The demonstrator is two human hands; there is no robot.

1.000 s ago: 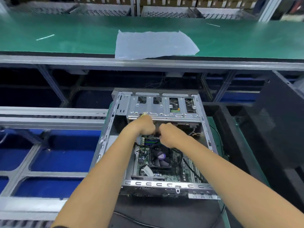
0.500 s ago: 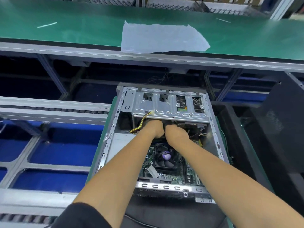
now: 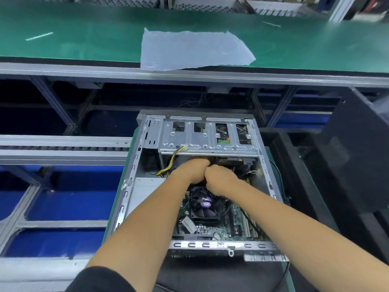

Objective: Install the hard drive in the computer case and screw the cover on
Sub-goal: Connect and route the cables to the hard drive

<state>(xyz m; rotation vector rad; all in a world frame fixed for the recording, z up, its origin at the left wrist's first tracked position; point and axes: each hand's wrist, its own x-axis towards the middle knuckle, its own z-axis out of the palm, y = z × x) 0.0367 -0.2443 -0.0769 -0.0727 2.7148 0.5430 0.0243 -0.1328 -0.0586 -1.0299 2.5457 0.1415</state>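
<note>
Ahead of me runs a green belt (image 3: 84, 39), and a pale plastic sheet (image 3: 193, 49) lies flat on it, its near edge reaching the belt's front lip. A thin white strip (image 3: 39, 36) lies on the belt well to the left of the sheet, and another (image 3: 271, 24) sits farther back to the right. A grey rail (image 3: 189, 77) borders the belt in front. Below it I see dark frame struts (image 3: 52, 102). To my left, a roller track (image 3: 63, 147) crosses above blue bins (image 3: 69, 199). On my right stands a black panel (image 3: 357, 152).
</note>
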